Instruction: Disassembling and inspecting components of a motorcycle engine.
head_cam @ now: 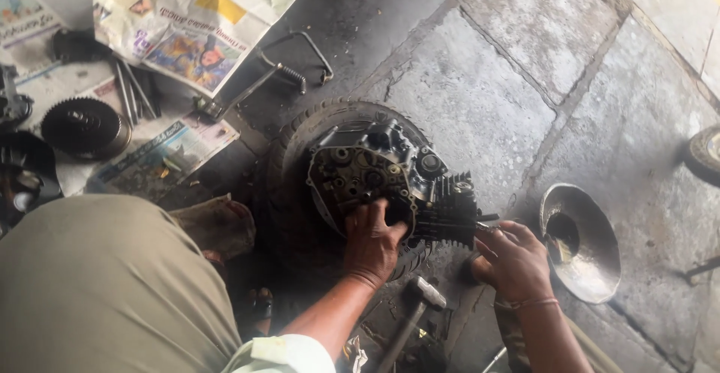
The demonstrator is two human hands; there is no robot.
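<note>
The engine block [382, 174], black and oily, lies on its side on a tyre [289, 159] on the stone floor [480, 95]. The left hand [371, 242] rests on the near edge of the engine, fingers curled against the open casing; whether it grips anything there is hidden. The right hand [514, 260] is at the finned cylinder [450, 208] on the engine's right end, fingers pinched on a thin metal rod [486, 221] that sticks out of the fins. A hammer [416, 309] lies on the floor just below the engine, between the two forearms. A dented metal bowl [581, 242] sits to the right of the engine, near the right hand. Left of the engine, newspaper sheets [191, 20] carry a toothed gear [84, 127] and other dark parts.
</note>
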